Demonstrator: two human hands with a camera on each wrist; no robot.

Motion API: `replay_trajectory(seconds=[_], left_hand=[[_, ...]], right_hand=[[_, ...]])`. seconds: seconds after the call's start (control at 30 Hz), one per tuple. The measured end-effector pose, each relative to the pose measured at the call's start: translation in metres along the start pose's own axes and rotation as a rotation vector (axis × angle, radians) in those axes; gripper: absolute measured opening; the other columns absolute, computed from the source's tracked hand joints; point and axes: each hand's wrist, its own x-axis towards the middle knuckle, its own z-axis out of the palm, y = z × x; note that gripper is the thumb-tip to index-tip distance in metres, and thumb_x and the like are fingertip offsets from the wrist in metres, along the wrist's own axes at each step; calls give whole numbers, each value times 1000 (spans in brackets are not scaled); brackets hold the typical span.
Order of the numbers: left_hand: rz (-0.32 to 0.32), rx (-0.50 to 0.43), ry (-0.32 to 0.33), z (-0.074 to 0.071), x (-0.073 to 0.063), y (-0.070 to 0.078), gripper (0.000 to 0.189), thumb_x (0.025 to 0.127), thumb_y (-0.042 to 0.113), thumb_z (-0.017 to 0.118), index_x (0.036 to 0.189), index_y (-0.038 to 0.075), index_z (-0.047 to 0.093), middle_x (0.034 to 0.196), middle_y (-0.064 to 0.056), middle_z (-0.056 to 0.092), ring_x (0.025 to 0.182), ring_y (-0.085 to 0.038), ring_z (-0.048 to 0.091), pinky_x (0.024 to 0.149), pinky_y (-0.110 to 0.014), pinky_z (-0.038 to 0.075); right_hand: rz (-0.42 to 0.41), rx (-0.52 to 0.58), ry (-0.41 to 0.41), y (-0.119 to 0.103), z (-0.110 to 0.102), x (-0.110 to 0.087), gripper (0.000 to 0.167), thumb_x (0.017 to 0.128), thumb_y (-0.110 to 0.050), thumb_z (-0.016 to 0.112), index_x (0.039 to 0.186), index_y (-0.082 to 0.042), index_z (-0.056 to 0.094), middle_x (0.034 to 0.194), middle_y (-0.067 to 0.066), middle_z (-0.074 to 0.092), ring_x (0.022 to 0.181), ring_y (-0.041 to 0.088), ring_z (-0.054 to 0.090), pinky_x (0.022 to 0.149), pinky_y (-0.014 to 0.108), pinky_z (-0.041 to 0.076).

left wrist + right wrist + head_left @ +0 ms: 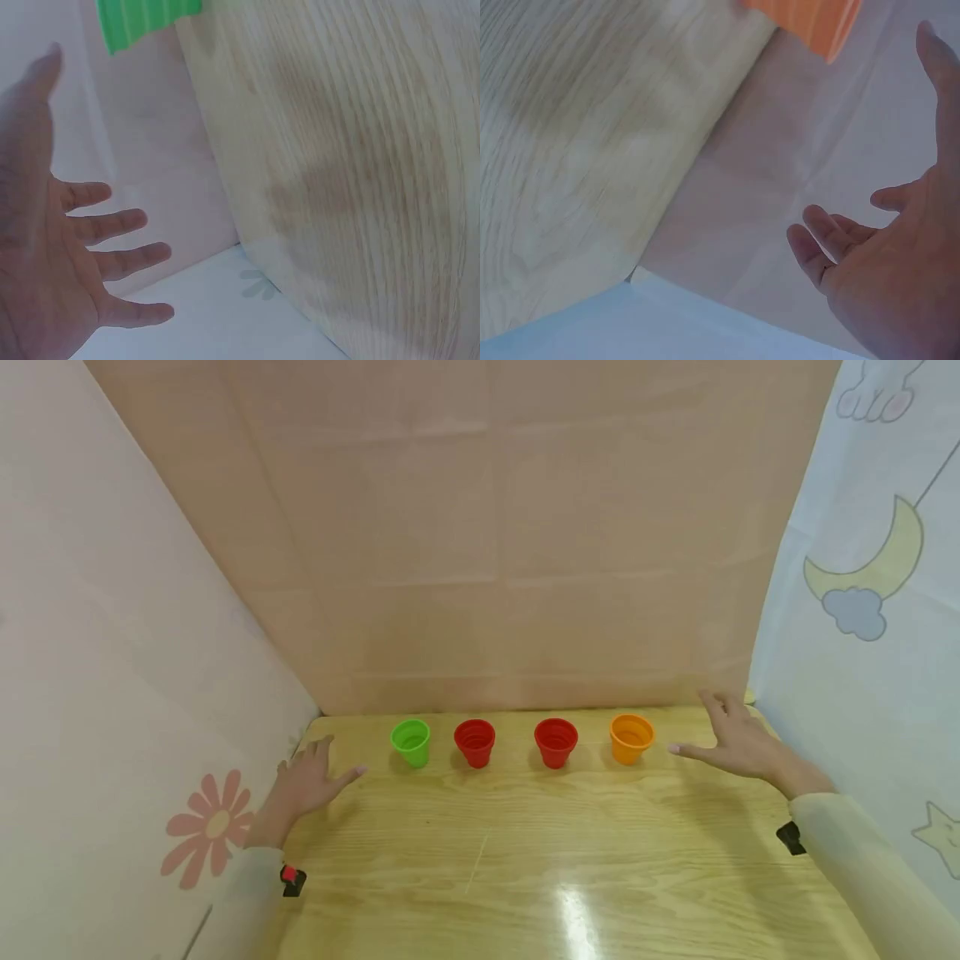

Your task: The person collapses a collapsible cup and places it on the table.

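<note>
The left hand point(309, 782) hovers empty at ten o'clock, fingers spread wide; the right hand point(738, 746), at two, is empty too, thumb and fingers parted. Between them on the table point(405, 860), four cups stand apart: green cup point(411, 745) at eleven, first red cup point(475, 744) at twelve, second red cup point(556, 744) and orange cup point(632, 740) towards one. Handling seems either unstarted or finished; I cannot tell which.

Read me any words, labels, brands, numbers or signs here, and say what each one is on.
None that I can read. The green cup, left red cup, right red cup and orange cup show no lettering. The drawn flower and moon on the side walls are pictures, not text.
</note>
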Motion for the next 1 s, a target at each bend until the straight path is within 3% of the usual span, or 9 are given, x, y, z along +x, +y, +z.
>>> replay_trajectory(seconds=[0.1,0.2,0.37,0.5,0.63,1.0], left_hand=[[21,-30,-1,2,-2,1,93,102,66,53,152,-10,35,145,-40,51,112,-57,63,85,-72,55],[47,-89,-3,4,-3,3,75,106,51,57,143,-12,42,137,-39,57,100,-48,68,76,-59,60],[52,-188,-6,3,-1,7,57,107,37,60,134,-12,53,132,-35,63,113,-50,67,93,-62,58],[48,-220,-1,4,-1,6,52,108,36,60,133,-9,58,132,-32,66,116,-50,66,96,-63,57],[44,-283,13,5,-2,6,49,108,35,60,132,-8,59,131,-32,67,117,-52,66,98,-63,58],[-55,-457,5,5,-3,10,48,107,35,61,138,-2,59,137,-29,64,126,-49,63,102,-61,57]], right_hand=[[-13,62,4,-11,-2,-1,119,96,-59,70,166,2,-4,156,47,14,129,69,42,99,82,42],[-41,102,18,-25,-3,-1,106,100,-54,67,165,5,7,154,44,23,127,63,49,96,77,49],[-97,178,59,-51,5,0,78,104,-45,65,154,8,37,149,33,44,120,47,63,90,62,59],[-162,278,93,-75,18,6,61,104,-37,68,146,4,52,145,28,57,112,39,69,91,56,62],[-192,343,95,-101,29,15,53,103,-36,69,141,0,60,141,23,64,111,33,70,96,55,61],[-216,497,36,-177,58,34,49,101,-39,71,136,-6,67,134,12,72,109,26,72,97,47,62]])
